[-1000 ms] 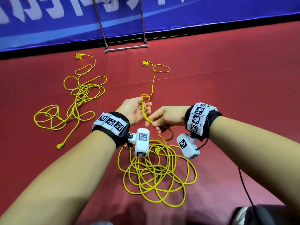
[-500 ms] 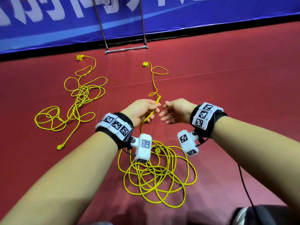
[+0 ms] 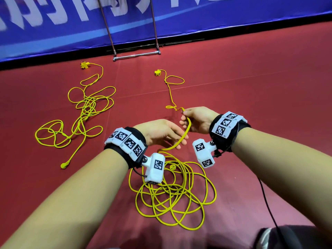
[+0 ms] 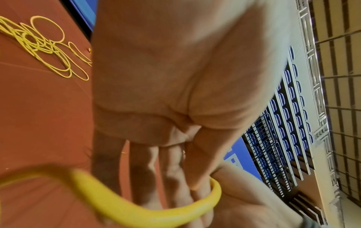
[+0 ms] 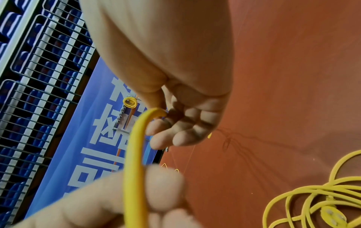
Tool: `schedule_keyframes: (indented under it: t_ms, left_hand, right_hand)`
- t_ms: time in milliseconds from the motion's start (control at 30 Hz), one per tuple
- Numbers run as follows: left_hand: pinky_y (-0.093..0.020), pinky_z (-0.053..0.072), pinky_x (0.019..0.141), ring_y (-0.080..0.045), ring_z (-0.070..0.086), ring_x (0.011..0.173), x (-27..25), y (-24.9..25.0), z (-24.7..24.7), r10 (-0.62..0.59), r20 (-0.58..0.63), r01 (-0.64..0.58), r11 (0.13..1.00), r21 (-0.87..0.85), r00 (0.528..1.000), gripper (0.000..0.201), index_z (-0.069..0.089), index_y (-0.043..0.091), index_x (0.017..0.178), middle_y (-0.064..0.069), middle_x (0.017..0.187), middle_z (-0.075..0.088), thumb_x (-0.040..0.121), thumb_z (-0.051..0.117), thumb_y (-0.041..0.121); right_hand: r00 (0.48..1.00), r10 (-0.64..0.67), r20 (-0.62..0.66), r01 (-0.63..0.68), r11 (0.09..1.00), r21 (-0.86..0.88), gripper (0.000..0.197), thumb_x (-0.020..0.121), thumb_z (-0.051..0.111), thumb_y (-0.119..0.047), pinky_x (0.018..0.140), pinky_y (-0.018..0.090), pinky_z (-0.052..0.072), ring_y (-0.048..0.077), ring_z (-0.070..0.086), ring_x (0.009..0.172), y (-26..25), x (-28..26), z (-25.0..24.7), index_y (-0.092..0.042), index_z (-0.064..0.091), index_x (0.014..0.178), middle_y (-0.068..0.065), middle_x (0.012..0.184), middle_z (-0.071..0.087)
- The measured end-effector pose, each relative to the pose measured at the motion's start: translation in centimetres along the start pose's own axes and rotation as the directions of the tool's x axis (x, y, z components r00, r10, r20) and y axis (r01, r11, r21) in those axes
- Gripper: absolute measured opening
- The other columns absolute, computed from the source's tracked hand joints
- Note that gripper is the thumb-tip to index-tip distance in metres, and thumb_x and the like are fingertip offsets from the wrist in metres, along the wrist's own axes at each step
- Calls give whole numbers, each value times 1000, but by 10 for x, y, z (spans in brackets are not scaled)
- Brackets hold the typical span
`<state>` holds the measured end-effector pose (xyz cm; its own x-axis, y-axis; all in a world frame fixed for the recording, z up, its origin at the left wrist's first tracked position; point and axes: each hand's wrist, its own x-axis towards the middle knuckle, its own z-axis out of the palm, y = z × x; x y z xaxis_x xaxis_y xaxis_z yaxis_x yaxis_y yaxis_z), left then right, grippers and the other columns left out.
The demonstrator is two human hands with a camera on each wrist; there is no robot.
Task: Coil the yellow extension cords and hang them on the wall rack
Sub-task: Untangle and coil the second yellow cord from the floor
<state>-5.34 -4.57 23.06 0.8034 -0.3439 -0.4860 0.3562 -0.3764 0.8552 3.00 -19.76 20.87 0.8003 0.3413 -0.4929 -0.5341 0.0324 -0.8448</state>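
Drawing in the thin yellow rubber-jacketed extension cord (image 3: 186,131), we pinch it in the right hand (image 3: 196,121) between thumb and fingers, while the left hand (image 3: 159,133) lies relaxed with straight fingers (image 4: 175,169), the cord running across them without a clasp. From the right hand the cord trails away over the floor to its yellow socket block (image 3: 157,72) near the far edge of the floor; on the near side it drops into a loose pile of loops (image 3: 172,191) below our wrists, with the yellow plug (image 5: 332,216) lying among them.

To do this well, we judge we should close the left hand on the cord, feed even loops of one size into it, and let the twist run out toward the free end so the kink beyond the right hand does not tighten.

A second yellow cord (image 3: 79,123) sprawls tangled toward the left edge of the floor, untouched. The floor is a dark red mat (image 3: 251,87). At its far edge stands a blue banner with white lettering (image 3: 53,24) and a metal frame of two poles and a crossbar (image 3: 136,55). In the right wrist view a grey rack on that banner (image 5: 122,115) already carries one small yellow coil (image 5: 129,102), with blue seats behind railings beyond.
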Motion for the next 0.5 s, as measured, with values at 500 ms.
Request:
schedule_keyframes:
  t_ms: [500]
  left_hand:
    - [-38,51,68,-25,64,79,7,-8,-32,-225,-444,-206,650,-731,867,26,51,9,87,-11,90,67,104,38,25]
  right_hand:
    - [875,24,484,193,899,-393,37,94,47,12,67,28,53,17,61,67,14,-11,14,-14,68,111,9,82,64]
